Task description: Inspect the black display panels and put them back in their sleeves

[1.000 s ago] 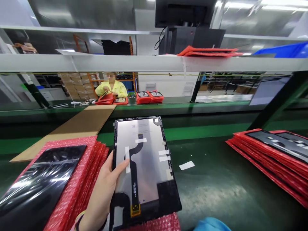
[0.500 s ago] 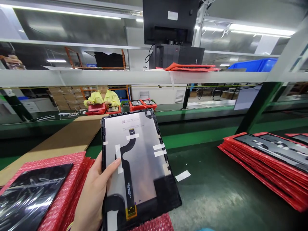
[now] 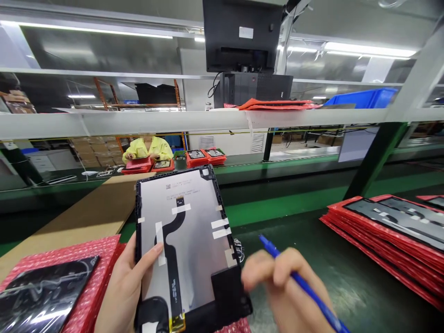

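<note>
My left hand (image 3: 123, 282) is closed round the left edge of a tablet screen panel (image 3: 194, 249), its thumb resting on the back. The panel is tilted up with its silver back toward me. A black ribbon cable (image 3: 173, 273) runs down that back under strips of white tape (image 3: 221, 223). Close to the panel's lower right corner, my right hand (image 3: 284, 286) grips a blue pen-like tool (image 3: 312, 293), its tip pointing up and left. The fingers of that hand are partly blurred. A small shiny thing (image 3: 238, 249) shows beside the panel's right edge; I cannot make it out.
A black panel (image 3: 52, 291) lies on red bubble bags (image 3: 107, 249) at left. More panels (image 3: 398, 217) top a red bag stack (image 3: 378, 249) at right. Across the bench sits a person in yellow (image 3: 149, 149). A shelf rail (image 3: 156, 121) crosses above, bearing a monitor (image 3: 243, 37).
My right hand has come into view from below with the blue tool. The panel in my left hand has shifted slightly left and down. The white paper scrap is no longer visible.
</note>
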The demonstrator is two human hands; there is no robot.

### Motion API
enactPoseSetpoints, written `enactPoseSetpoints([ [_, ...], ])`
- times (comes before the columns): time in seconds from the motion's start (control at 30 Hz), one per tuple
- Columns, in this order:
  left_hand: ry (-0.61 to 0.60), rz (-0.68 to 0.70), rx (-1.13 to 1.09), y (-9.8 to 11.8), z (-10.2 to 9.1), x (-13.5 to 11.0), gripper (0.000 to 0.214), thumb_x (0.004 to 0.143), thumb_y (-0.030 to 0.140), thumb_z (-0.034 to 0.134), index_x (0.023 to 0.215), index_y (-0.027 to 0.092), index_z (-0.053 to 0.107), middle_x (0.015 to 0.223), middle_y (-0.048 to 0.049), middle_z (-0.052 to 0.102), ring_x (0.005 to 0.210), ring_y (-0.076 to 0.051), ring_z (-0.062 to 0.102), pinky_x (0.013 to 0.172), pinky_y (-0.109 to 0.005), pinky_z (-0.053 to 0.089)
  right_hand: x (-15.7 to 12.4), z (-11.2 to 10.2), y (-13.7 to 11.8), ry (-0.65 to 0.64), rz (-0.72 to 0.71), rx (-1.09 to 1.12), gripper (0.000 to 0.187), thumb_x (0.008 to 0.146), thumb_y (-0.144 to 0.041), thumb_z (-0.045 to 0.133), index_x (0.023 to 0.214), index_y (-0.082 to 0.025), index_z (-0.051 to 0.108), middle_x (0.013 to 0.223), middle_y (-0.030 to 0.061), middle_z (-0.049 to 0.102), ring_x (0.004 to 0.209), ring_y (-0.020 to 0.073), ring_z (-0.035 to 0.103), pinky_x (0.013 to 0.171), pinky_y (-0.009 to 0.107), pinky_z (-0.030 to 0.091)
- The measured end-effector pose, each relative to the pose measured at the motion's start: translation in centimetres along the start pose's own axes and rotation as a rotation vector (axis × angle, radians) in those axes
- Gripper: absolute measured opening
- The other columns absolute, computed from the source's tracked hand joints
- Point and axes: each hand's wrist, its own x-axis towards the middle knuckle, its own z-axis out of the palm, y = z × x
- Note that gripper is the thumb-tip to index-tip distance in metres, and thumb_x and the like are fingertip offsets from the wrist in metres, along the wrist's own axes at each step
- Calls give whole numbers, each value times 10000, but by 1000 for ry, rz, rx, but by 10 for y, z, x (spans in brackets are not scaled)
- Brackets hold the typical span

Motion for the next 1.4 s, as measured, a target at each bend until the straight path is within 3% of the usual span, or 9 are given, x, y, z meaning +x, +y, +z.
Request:
enactPoseSetpoints([
  [0.1,-6,4,-32,2,3,-1,642,700,335,752,1304,354,534,1150,17,710,1035,-266,664,703,-243,594,35,-1,-4,230,-16,138,247,940,-447,447,951,-256,603,953,79,734,946,268,661,899,472,478],
  [0.23,22,11,-28,3,6,-3,667,679,362,759,1307,333,535,1148,10,712,1043,-269,659,697,-228,590,48,-1,-5,15,193,75,263,840,-368,606,1059,-225,624,834,32,645,757,187,613,726,328,499],
  [0.47,-19,24,45,6,6,-7,789,652,391,772,1372,332,456,1126,-8,722,931,-302,699,691,-308,605,50,2,-10,-271,250,-82,113,707,-80,513,672,-187,519,565,-89,241,538,80,173,474,251,154],
  [0.67,-56,65,46,3,5,-7,735,672,398,760,1346,320,478,1083,-13,735,918,-287,703,680,-296,600,54,2,-1,-130,153,-222,236,780,-193,580,591,-197,439,543,-87,260,520,83,238,478,239,216],
  [0.83,-95,242,142,-6,0,-1,609,662,400,775,1222,256,583,1075,-16,727,1104,-247,620,899,-242,502,60,-5,8,-49,187,-102,254,804,-384,619,939,-174,572,608,-50,495,584,121,427,581,252,370],
  [1.03,-179,331,316,-12,-4,3,342,702,455,716,912,190,666,688,14,687,642,-178,650,575,-224,519,68,1,11,-14,99,-257,194,802,-295,600,699,-200,465,519,-102,303,508,86,246,487,228,231],
  [1.2,-251,710,620,-13,-10,10,280,786,336,648,554,193,584,481,35,598,424,-125,553,423,-199,440,70,5,18,155,107,-87,242,714,-346,756,748,-202,565,626,-54,519,587,113,500,572,230,403],
  [1.3,-441,1202,848,-13,-11,17,179,829,124,547,835,182,717,741,-17,755,626,-161,702,600,-197,545,66,1,23,114,199,384,464,655,-414,815,1056,-285,621,1057,21,682,967,202,641,836,337,494],
  [1.4,-573,1625,1002,-17,-14,28,462,806,-22,426,1213,103,604,1182,-103,687,1139,-222,609,948,-295,488,61,-2,22,-35,344,674,456,623,-606,760,921,-270,681,988,44,744,963,266,678,875,447,507],
])
